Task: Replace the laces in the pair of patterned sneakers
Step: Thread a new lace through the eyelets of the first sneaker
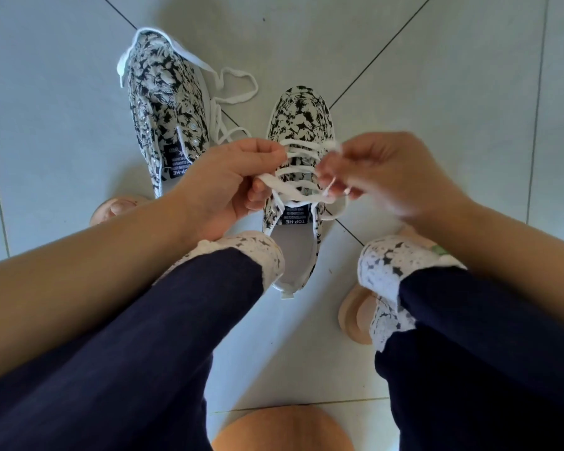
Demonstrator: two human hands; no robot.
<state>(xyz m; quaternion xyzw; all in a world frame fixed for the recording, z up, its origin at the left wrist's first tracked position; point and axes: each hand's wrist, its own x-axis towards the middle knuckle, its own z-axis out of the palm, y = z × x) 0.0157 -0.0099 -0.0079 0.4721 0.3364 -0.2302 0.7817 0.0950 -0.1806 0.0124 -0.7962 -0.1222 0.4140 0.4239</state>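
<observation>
Sneaker (298,125) tongue label reads "TOP-HE"; both hands pinch lace (284,187).

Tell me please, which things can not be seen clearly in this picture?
- Head view: the right hand is motion-blurred, so its grip on the white lace is unclear.
- The small print on the tongue label is too small to read.
- The heel of the right sneaker is partly hidden by the trouser cuff.
- The upper eyelets are covered by the left hand.

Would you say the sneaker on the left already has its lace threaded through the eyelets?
No, the left sneaker shows bare eyelets, and a loose lace lies beside it.
</observation>
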